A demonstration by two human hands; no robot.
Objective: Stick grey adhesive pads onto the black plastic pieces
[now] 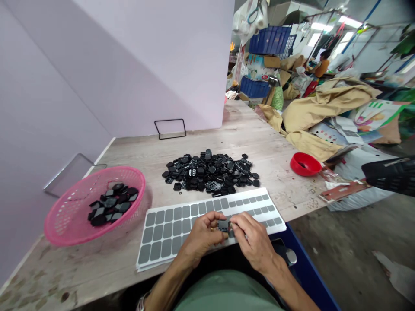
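the left hand [206, 231] gripped a small black piece [223, 225] between thumb and fingers, and that piece was above the white sheet [141, 259] at the near edge of the table [129, 152]. the right hand [253, 239] had its thumb and fingertips drawn together at the right edge of the same piece; whether anything was pinched between them was too small to tell. the sheet carried rows of grey rounded patches [169, 215], larger on the left part and smaller on the right. just beyond it lay a loose heap of black parts [207, 172]. to the left stood a pink basket [63, 214], tilted, with more dark pieces [113, 205] inside. a red bowl [306, 168] sat near the table's right edge. a black wire stand [173, 138] stood by the pale partition [155, 56].
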